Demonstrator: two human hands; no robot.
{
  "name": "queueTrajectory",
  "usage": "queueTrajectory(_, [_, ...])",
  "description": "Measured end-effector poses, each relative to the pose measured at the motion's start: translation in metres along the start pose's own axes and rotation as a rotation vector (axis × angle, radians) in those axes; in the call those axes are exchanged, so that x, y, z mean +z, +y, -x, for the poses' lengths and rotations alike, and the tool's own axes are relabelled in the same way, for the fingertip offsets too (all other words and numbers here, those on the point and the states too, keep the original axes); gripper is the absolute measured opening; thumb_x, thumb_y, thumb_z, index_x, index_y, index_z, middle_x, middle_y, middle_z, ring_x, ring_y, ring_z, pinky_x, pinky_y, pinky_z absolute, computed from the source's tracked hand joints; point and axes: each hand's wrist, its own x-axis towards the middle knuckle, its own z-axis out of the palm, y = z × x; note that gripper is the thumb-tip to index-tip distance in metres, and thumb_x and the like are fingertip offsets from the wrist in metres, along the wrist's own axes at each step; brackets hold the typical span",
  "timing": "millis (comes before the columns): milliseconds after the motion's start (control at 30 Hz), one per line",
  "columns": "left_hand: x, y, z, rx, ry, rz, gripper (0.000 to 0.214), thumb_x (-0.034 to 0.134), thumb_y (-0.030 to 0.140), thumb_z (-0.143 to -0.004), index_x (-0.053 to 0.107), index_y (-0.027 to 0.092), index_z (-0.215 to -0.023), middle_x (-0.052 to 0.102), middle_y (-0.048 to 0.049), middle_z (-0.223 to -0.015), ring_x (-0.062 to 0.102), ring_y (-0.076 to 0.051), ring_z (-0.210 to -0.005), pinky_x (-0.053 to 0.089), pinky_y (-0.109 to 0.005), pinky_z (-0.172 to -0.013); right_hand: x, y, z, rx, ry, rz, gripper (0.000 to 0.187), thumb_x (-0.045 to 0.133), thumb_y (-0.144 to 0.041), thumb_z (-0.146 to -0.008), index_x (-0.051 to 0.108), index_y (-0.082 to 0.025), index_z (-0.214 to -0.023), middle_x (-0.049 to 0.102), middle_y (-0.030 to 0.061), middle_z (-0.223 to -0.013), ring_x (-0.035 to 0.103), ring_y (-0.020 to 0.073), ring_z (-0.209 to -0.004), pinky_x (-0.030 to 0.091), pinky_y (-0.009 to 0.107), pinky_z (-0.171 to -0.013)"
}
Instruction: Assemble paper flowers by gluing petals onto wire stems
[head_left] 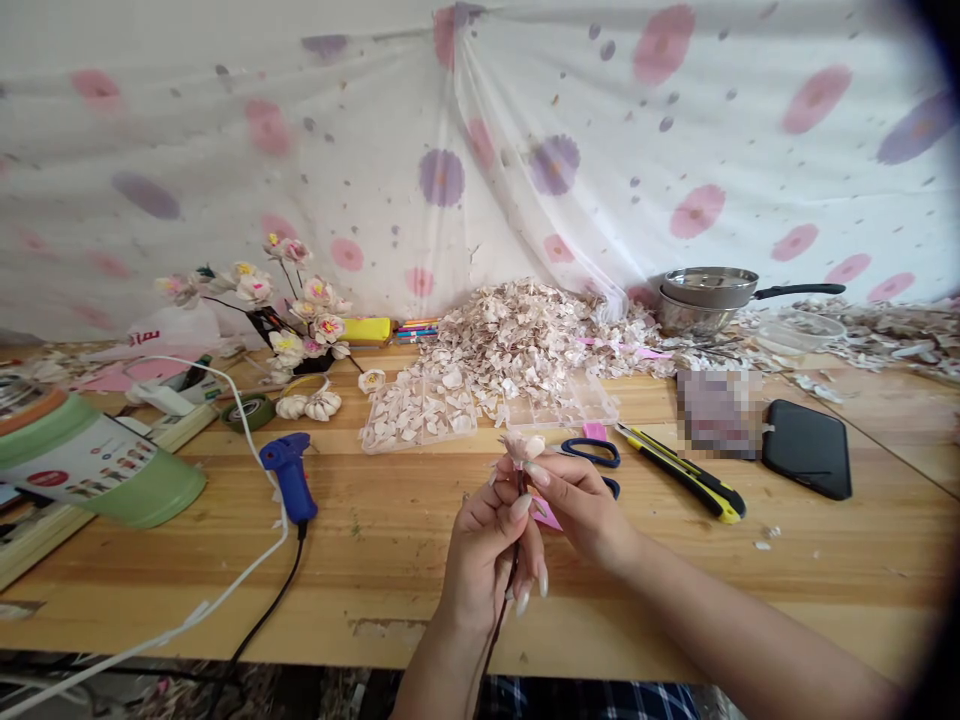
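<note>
Over the near middle of the wooden table (pixel 390 560), my left hand (pixel 486 555) is closed around a thin dark wire stem (pixel 511 560). A small pale pink flower (pixel 523 446) sits at the stem's top. My right hand (pixel 576 500) pinches that flower's petals with its fingertips. Just behind my hands lie blue-handled scissors (pixel 592 452) and a clear compartment box of pale petals (pixel 420 412).
A blue glue gun (pixel 291 478) with its cord lies to the left, near a green canister (pixel 90 462). A big heap of petals (pixel 525 335), a finished flower spray (pixel 289 300), a pot (pixel 709 295), a yellow utility knife (pixel 686 472) and a black phone (pixel 808 448) stand further back and right.
</note>
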Motion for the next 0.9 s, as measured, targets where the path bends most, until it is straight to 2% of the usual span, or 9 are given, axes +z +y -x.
queueTrajectory(200, [0.001,-0.002,0.002,0.044,-0.036,-0.031,0.016,0.06,0.024,-0.087,0.053,0.015,-0.076,0.065,0.0002,-0.046,0.04,-0.004,-0.023,0.03,-0.008,-0.026,0.001,-0.004,0.003,-0.039,-0.041,-0.013,0.024,0.056,-0.037,-0.089,0.074,-0.023,-0.082,0.065,0.0046,-0.091,0.059,0.019,-0.089,0.046,0.035,-0.084])
queueTrajectory(400, [-0.003,-0.011,0.009,0.222,-0.147,-0.151,0.011,0.058,0.02,-0.089,0.056,0.015,-0.079,0.07,-0.0006,-0.057,0.052,-0.004,-0.035,0.038,-0.006,-0.035,0.004,-0.019,0.005,-0.303,-0.163,0.058,0.028,0.058,-0.042,-0.087,0.07,-0.019,-0.076,0.059,0.0055,-0.08,0.056,0.0173,-0.075,0.047,0.033,-0.073])
queueTrajectory(533, [-0.005,-0.013,0.015,0.25,-0.204,-0.186,0.005,0.057,0.018,-0.09,0.061,0.016,-0.087,0.072,-0.0012,-0.062,0.058,-0.004,-0.042,0.041,-0.006,-0.04,0.008,-0.027,0.005,-0.394,-0.207,0.068,0.029,0.058,-0.042,-0.086,0.067,-0.019,-0.071,0.055,0.0043,-0.074,0.054,0.0162,-0.071,0.046,0.031,-0.066])
queueTrajectory(767, [-0.003,-0.011,0.017,0.218,-0.207,-0.199,0.008,0.058,0.017,-0.089,0.066,0.017,-0.09,0.074,-0.0017,-0.066,0.057,-0.002,-0.043,0.043,-0.005,-0.043,0.011,-0.036,0.003,-0.419,-0.211,0.063,0.022,0.06,-0.036,-0.085,0.07,-0.019,-0.076,0.055,0.0048,-0.073,0.052,0.0163,-0.073,0.046,0.03,-0.067])
queueTrajectory(900, [-0.001,-0.012,0.013,0.217,-0.223,-0.112,0.008,0.057,0.018,-0.09,0.065,0.018,-0.09,0.073,-0.0015,-0.064,0.056,-0.003,-0.039,0.041,-0.006,-0.039,0.01,-0.034,0.004,-0.391,-0.193,0.089,0.013,0.063,-0.03,-0.085,0.073,-0.023,-0.091,0.059,0.0038,-0.079,0.054,0.0149,-0.076,0.046,0.028,-0.071])
